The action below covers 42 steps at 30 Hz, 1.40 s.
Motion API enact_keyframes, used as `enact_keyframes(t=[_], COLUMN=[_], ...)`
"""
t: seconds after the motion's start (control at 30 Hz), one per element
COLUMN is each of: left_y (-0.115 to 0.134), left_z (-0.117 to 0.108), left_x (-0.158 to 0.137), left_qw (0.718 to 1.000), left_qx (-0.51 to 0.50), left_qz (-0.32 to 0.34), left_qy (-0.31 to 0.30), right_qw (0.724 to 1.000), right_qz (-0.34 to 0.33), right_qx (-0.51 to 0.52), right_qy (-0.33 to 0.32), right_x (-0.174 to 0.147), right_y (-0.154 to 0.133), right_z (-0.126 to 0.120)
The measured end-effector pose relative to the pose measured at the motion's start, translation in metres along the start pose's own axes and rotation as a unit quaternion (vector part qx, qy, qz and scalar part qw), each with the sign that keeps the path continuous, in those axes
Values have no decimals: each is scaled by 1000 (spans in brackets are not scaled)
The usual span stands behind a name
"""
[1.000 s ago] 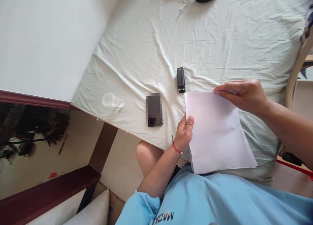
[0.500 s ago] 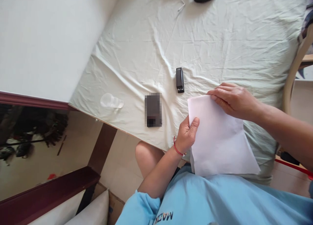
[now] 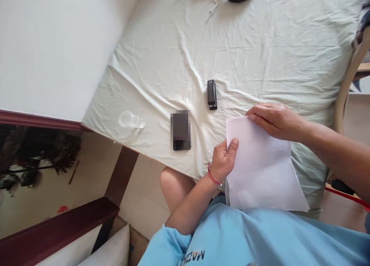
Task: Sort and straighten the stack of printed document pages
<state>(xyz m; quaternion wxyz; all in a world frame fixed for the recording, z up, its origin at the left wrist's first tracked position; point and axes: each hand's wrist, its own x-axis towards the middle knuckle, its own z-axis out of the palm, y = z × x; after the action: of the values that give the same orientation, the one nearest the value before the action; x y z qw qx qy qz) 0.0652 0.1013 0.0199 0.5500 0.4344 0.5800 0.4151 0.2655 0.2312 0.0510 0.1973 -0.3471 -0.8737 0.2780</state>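
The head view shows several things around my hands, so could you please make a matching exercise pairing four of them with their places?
Things:
1. White paper
2. Black stapler
3. Clear container
4. Red bracelet

Places:
A. Around the left wrist
B. On the cloth, left of the blurred dark item
C. Between left hand and right hand
D. Beyond the paper's top-left corner

Pairs: 1-C, 2-D, 3-B, 4-A

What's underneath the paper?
The cloth shows past the right edge of the paper. The left hand has its thumb on top; its fingers pass underneath, mostly hidden. Whatever else the paper covers can't be seen.
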Motion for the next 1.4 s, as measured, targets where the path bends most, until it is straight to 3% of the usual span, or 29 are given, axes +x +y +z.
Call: enact_keyframes(t=[0.37,0.47,0.6,0.67,0.93,1.17,1.4], left_y=[2,2,-2,-6,-18,-19,-24], left_z=[2,-6,-18,-21,-23,-35,-42], left_x=[3,-1,-18,-26,-28,-31,-42], left_qw=[1000,1000,988,985,999,987,981], left_qx=[6,19,153,174,27,-125,-132], left_qz=[-5,19,21,8,-21,-70,-131], left_qy=[1,-7,-11,-14,-33,-66,-53], right_qw=[994,994,987,983,981,973,982], right_qz=[64,87,161,183,191,202,137], right_qx=[50,35,5,-3,26,79,78], right_qy=[-76,-56,-5,0,-33,-76,-105], right_x=[-2,1,5,6,10,19,33], right_y=[6,7,11,11,6,1,-12], right_z=[0,-1,2,4,8,8,11])
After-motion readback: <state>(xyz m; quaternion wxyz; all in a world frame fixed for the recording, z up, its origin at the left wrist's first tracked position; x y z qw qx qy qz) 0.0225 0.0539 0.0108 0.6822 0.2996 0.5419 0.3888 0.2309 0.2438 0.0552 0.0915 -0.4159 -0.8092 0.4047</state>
